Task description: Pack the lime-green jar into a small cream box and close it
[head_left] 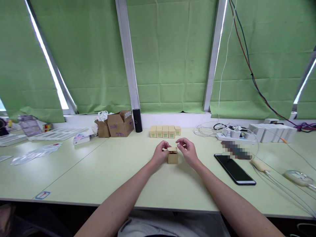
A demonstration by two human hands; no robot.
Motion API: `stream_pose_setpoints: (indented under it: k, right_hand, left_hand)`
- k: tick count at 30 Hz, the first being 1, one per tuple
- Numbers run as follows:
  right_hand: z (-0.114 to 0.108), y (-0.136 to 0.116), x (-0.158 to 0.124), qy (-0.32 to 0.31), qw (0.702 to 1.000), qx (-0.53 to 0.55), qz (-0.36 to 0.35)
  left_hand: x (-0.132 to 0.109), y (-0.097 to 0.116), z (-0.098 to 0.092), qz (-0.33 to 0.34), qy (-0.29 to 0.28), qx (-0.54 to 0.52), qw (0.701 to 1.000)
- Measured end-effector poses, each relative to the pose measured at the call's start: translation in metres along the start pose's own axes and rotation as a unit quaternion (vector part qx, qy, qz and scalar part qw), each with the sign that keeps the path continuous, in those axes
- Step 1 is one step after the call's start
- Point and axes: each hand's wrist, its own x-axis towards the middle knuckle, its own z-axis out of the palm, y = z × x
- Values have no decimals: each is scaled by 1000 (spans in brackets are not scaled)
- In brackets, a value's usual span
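Note:
A small brown cardboard box [172, 158] stands upright on the table in front of me, its top flap raised and partly folded over the opening. My left hand [161, 153] is at the box's upper left, thumb and fingers curled in to pinch its top edge. On the other side, my right hand [188, 152] is beside the flap with bent fingers, thumb and index a little apart and nothing visible between them. Farther back, several similar small boxes [162, 132] with green-and-white labels stand in a row.
To the right lie a smartphone [234, 169], a cream-coloured device [260, 165] with a cable, a power strip [234, 138] and white boxes [271, 132]. A black cylinder [137, 120], an open carton [120, 125], a tissue pack [81, 139] and plastic sleeves [37, 154] lie left.

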Motion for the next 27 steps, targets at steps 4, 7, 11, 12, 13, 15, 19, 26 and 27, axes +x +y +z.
stream_pose_setpoints:
  k: [4,7,11,12,13,15,19,26,27]
  right_hand:
    - [0,0,-3,-15,998,-39,-51]
    - [1,2,-4,-24,994,-70,-82]
    - [0,5,-4,-34,986,-115,-117]
    - [-1,5,-4,-38,983,-128,-126]
    - [-1,6,-5,-41,980,-139,-134]
    - [-2,7,-5,-48,975,-158,-149]
    - [-3,7,-7,-53,967,-179,-173]
    - [-3,7,-8,-57,962,-189,-188]
    - [-3,7,-8,-57,962,-188,-188]
  left_hand:
    - [0,1,0,-7,3,-16,1000]
    - [1,0,-2,-18,-9,-47,999]
    - [2,1,-5,-34,-16,-65,997]
    - [2,2,-6,-36,-11,-57,998]
    - [1,2,-6,-37,-6,-46,998]
    - [0,4,-6,-36,0,-29,999]
    - [-2,6,-4,-20,-18,-37,999]
    - [-2,6,-4,10,-32,-43,999]
    - [-2,5,-4,10,-33,-41,999]
